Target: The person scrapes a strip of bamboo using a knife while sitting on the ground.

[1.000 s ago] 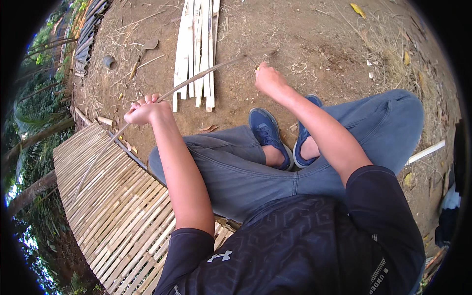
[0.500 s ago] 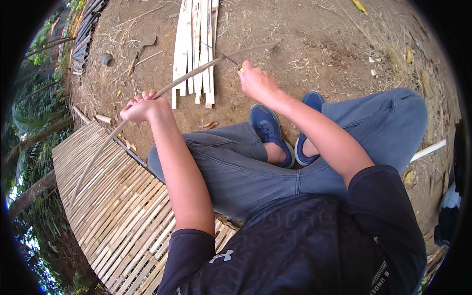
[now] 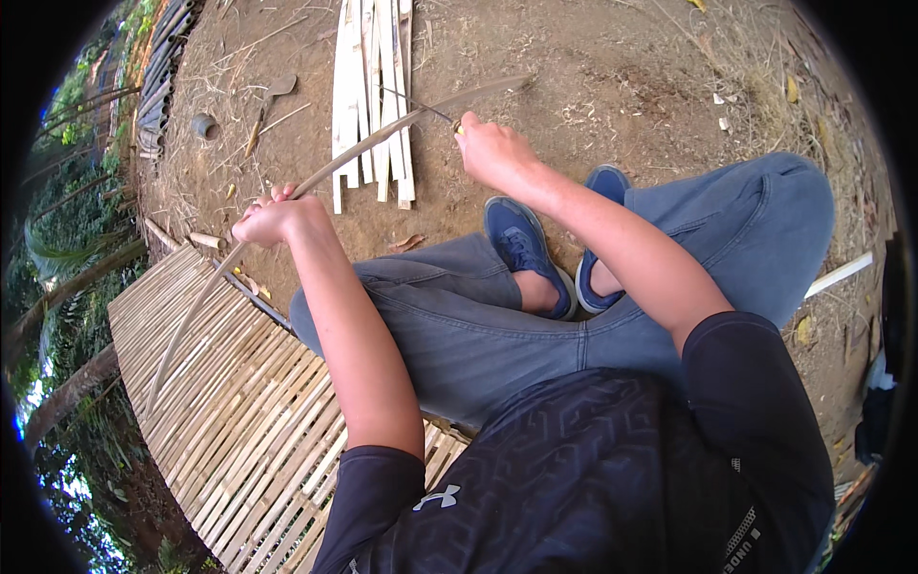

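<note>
Brown strip (image 3: 359, 151), slender and bowed, slants above the pale slats (image 3: 350, 72). Left fingers (image 3: 278, 193) grip it; right fingers (image 3: 469, 132) clasp a knife (image 3: 406, 97).

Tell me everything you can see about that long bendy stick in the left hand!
The stick is long, thin and brownish, and looks like bamboo or wood. It slants and bows gently, its far end blurred over the dirt ground. The left hand grips it partway along, and the near part curves down over the slatted platform. A dark blade in the right hand crosses it; whether they touch is unclear.
</note>
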The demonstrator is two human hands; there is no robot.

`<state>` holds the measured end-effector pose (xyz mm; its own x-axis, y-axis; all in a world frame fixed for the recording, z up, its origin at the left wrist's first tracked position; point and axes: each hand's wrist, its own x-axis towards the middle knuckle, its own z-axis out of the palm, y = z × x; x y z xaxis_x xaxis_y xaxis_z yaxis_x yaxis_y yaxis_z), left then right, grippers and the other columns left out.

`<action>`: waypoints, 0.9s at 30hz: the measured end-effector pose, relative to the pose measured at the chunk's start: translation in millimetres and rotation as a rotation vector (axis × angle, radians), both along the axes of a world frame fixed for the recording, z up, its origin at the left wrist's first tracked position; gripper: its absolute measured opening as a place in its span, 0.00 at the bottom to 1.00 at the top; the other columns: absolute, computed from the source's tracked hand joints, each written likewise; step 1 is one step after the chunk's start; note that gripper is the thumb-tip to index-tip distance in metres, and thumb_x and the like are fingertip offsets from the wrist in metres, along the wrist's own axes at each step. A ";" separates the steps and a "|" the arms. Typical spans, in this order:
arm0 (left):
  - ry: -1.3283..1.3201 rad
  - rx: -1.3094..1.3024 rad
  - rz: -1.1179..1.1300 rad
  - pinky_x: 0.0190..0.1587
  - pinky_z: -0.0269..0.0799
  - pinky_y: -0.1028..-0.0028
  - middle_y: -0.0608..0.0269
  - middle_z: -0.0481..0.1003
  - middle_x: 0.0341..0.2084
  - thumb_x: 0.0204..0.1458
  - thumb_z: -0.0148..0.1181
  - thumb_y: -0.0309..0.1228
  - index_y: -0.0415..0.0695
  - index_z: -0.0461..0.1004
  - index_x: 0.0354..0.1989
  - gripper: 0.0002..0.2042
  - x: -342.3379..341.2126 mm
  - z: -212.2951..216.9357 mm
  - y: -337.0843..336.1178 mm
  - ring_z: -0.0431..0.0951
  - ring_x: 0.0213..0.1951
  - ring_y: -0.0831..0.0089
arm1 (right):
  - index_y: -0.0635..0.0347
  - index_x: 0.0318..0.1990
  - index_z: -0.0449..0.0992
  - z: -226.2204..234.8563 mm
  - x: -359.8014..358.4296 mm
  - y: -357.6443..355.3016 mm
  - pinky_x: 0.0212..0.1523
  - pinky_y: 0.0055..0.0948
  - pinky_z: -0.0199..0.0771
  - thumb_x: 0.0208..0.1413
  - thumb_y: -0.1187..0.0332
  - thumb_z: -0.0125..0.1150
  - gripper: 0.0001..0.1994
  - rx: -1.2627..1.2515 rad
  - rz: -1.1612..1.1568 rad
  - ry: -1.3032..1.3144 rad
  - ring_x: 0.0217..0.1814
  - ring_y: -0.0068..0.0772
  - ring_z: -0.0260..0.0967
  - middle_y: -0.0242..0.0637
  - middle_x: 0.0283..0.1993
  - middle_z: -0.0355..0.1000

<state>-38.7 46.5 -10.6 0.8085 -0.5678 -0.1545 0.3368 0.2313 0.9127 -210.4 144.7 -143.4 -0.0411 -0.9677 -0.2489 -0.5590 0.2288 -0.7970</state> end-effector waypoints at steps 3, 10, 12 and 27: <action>0.000 -0.024 -0.042 0.16 0.46 0.77 0.71 0.50 0.14 0.51 0.33 0.38 0.52 0.49 0.21 0.09 0.9 2.5 2.4 0.48 0.14 0.76 | 0.70 0.46 0.64 10.2 12.3 5.5 0.26 0.39 0.75 0.69 0.64 0.37 0.15 0.109 0.069 -0.031 0.24 0.38 0.73 0.44 0.24 0.72; 0.001 -0.019 -0.043 0.17 0.45 0.77 0.71 0.49 0.14 0.51 0.33 0.38 0.52 0.49 0.20 0.10 -1.0 3.2 7.5 0.48 0.14 0.77 | 0.70 0.46 0.64 10.9 10.1 1.7 0.16 0.30 0.68 0.70 0.64 0.38 0.15 0.042 0.098 0.038 0.18 0.27 0.65 0.36 0.21 0.68; 0.010 -0.026 -0.054 0.17 0.45 0.77 0.71 0.49 0.13 0.50 0.34 0.39 0.52 0.48 0.20 0.10 3.6 -1.1 0.9 0.47 0.14 0.77 | 0.71 0.48 0.64 8.7 12.6 1.2 0.16 0.28 0.66 0.70 0.64 0.37 0.15 0.014 0.166 0.090 0.16 0.23 0.62 0.34 0.21 0.67; 0.018 -0.088 -0.168 0.16 0.43 0.77 0.73 0.46 0.11 0.49 0.34 0.38 0.53 0.48 0.18 0.10 7.2 0.6 7.3 0.45 0.14 0.77 | 0.73 0.48 0.65 0.9 8.0 -1.4 0.17 0.34 0.69 0.69 0.64 0.37 0.17 0.032 0.074 0.061 0.18 0.31 0.68 0.40 0.22 0.69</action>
<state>-31.5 53.9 -9.9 0.6990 -0.7064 -0.1120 0.3933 0.2489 0.8851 -202.5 143.3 -142.5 0.0144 -0.9601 -0.2793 -0.6227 0.2100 -0.7538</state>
